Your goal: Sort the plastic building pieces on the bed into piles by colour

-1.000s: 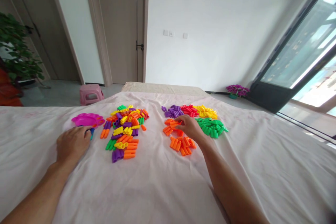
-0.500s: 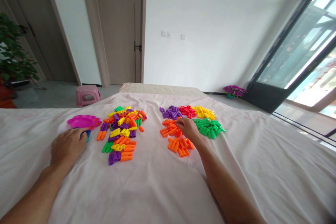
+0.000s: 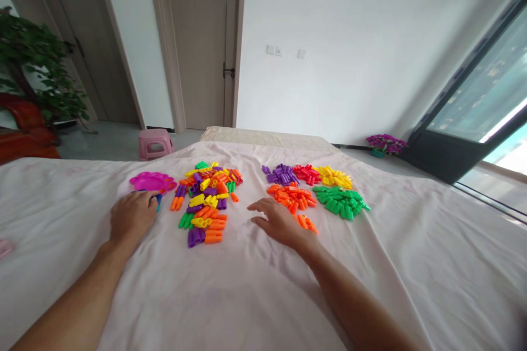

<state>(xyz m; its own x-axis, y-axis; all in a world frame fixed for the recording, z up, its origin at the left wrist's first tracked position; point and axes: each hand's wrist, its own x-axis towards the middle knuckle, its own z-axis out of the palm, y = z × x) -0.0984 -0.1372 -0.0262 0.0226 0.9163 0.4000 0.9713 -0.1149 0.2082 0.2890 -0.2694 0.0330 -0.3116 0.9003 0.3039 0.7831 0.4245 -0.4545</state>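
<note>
My left hand [image 3: 135, 215] rests curled on the cloth, just in front of a magenta scalloped plate [image 3: 144, 181]. Its fingers are closed on a small blue piece [image 3: 158, 198], mostly hidden under them. My right hand [image 3: 278, 222] is open, thumb and fingers apart, with nothing in it. It hovers in front of an orange heap of plastic tube pieces [image 3: 293, 196] and partly covers a second orange group [image 3: 307, 223]. Between my hands lies a mixed pile of purple, yellow, orange and green tube pieces [image 3: 209, 192].
Farther right lie separate heaps of purple pieces [image 3: 284, 174], red pieces [image 3: 307, 174], yellow pieces [image 3: 335, 176] and green pieces [image 3: 341, 202]. Everything stands on a pale tablecloth [image 3: 230, 296]. Beyond the table are a pink stool [image 3: 155, 143] and potted purple flowers [image 3: 386, 143].
My right hand has drawn back and left from the orange heap, and its fingers have opened. My left hand stays by the plate. The whole view has shifted slightly.
</note>
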